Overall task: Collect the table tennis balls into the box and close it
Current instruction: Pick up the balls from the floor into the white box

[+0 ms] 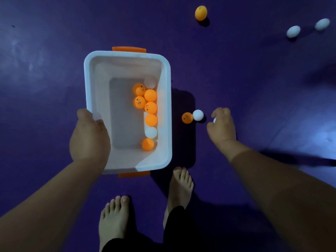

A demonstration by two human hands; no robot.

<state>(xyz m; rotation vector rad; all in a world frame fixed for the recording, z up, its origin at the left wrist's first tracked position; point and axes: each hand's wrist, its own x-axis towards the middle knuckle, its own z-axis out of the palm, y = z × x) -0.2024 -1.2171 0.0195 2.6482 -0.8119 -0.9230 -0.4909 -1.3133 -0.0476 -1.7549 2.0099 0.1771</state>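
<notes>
Gripping the box (127,59) by its 9 o'clock rim, the left hand (90,135) has its thumb hooked inside the wall. The box is open and lidless, its long axis running 12 to 6 o'clock, with an orange handle (129,49) at each short end. Eight balls line its 3 o'clock wall: six orange (150,95), two white (151,132). Several orange ones bear small dark print, too blurred to read. At 3 o'clock of the box, on the purple floor (45,79), an orange ball (187,118) touches a white ball (198,115). Just beside them the right hand (221,124) is curled around something small and white (214,120), mostly hidden. Near 1 o'clock, well apart, lie one orange ball (201,13) and two white (293,31). Two bare feet (181,186) stand at 6 o'clock.
</notes>
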